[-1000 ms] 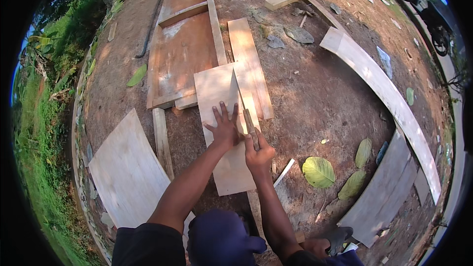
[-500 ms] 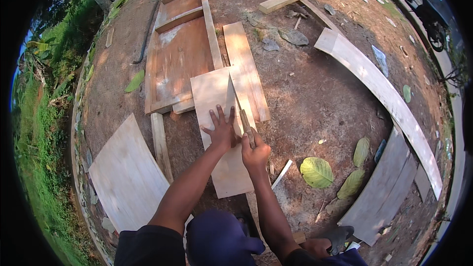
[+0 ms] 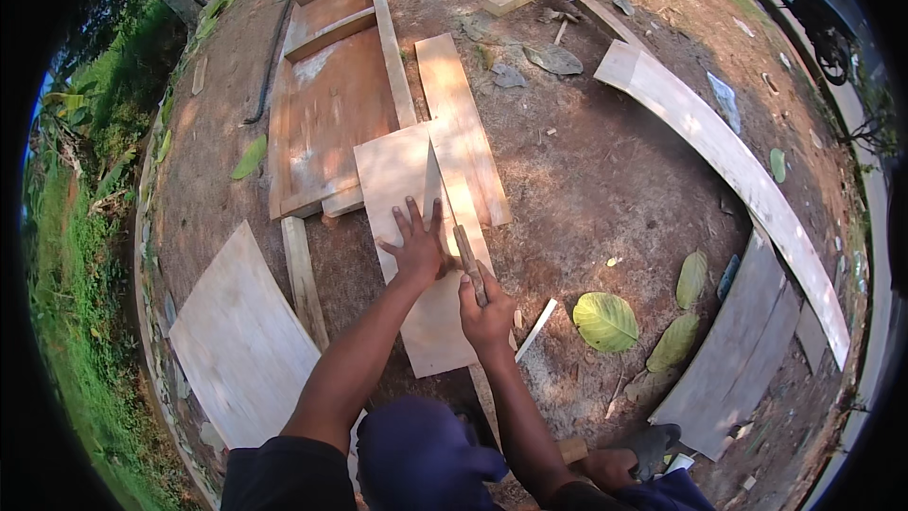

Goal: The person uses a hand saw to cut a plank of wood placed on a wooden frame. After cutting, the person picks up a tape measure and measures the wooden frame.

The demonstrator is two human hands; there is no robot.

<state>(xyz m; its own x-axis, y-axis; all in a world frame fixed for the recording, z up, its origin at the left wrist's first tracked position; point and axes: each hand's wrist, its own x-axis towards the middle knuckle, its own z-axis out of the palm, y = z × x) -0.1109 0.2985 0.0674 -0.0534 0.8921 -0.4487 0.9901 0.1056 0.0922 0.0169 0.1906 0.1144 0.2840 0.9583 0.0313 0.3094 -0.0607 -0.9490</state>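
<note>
A pale rectangular plywood panel point(image 3: 438, 322) lies in front of me, its far end resting over a longer plank point(image 3: 478, 170) and beside a wooden frame. My left hand point(image 3: 416, 244) is spread flat on the panel with its fingers apart, pressing it. My right hand point(image 3: 487, 312) is wrapped round the wooden handle of a hand saw point(image 3: 467, 254). The saw's thin blade points away from me along the panel, right of my left hand. Its toothed edge cannot be made out.
The shallow wooden frame point(image 3: 340, 99) lies at the far left. Another plywood sheet point(image 3: 246, 322) is at the near left. A long curved-looking board point(image 3: 728, 161) and grey boards point(image 3: 733, 360) lie at right. Large leaves point(image 3: 605, 322) and a small offcut point(image 3: 536, 329) dot the dirt.
My right hand has drawn the saw back toward me a little along the panel. My left hand stays spread on the panel. The whole view has shifted slightly.
</note>
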